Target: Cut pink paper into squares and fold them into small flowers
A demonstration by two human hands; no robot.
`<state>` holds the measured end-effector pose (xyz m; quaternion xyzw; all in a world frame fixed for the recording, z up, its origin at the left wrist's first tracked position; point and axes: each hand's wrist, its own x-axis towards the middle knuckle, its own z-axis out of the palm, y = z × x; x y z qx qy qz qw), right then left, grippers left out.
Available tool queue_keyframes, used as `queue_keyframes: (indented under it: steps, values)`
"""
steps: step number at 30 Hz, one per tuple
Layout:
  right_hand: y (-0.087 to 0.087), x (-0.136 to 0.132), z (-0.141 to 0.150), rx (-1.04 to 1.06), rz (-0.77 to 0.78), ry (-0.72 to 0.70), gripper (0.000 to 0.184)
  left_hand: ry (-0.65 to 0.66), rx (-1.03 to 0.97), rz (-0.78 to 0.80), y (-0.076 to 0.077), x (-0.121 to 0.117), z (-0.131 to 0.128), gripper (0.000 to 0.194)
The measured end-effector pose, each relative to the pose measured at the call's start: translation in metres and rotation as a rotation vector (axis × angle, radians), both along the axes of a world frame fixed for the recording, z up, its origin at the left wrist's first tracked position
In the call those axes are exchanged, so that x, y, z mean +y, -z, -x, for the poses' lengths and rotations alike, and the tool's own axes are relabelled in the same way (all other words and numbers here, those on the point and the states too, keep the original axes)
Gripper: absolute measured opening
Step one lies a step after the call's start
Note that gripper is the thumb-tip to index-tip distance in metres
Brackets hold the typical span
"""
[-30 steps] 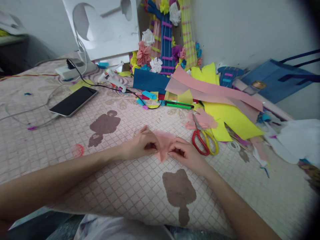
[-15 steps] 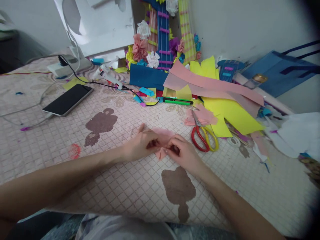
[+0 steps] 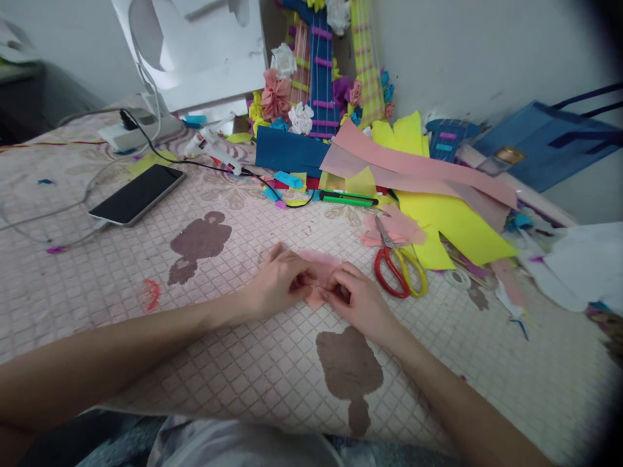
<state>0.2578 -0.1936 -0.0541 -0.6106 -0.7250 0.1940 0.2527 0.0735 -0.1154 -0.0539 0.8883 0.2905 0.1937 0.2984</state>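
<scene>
A small piece of pink crepe paper [image 3: 318, 259] is pinched between my two hands, low over the quilted table cover. My left hand [image 3: 282, 280] grips its left side with thumb and fingers pressed together. On the right side, my right hand [image 3: 357, 295] pinches it too, fingertips close to those of the left. The paper's near end pokes out below the fingertips, gathered and creased; its middle is partly hidden by fingers. Scissors [image 3: 399, 271] with one red and one yellow handle lie just right of my right hand, blades on a stack of pink paper pieces [image 3: 402, 226].
A green cutter [image 3: 348, 198], pink strips [image 3: 423, 167] and yellow sheets [image 3: 452, 230] lie behind. At left are a phone [image 3: 137, 194], a glue gun [image 3: 214, 152] and a power strip [image 3: 139, 131] with cables. Paper-flower-decorated guitar shapes [image 3: 321, 78] stand at the back.
The fingertips have drawn closer together, and the paper has gone from spread with a pointed near end to gathered between them. The scissors stay put; the view shifts slightly.
</scene>
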Motion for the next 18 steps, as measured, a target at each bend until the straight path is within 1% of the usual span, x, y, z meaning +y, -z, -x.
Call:
queue_keyframes:
  steps: [9, 18]
  values:
    - [-0.0033, 0.0, 0.0018, -0.018, 0.022, 0.012, 0.011, 0.014, 0.003, -0.013, 0.0016, -0.0001, -0.0001, 0.014]
    - [0.0004, -0.0003, 0.0021, -0.019, 0.024, 0.009, 0.01, 0.011, -0.001, -0.026, 0.0052, 0.0003, -0.0003, 0.015]
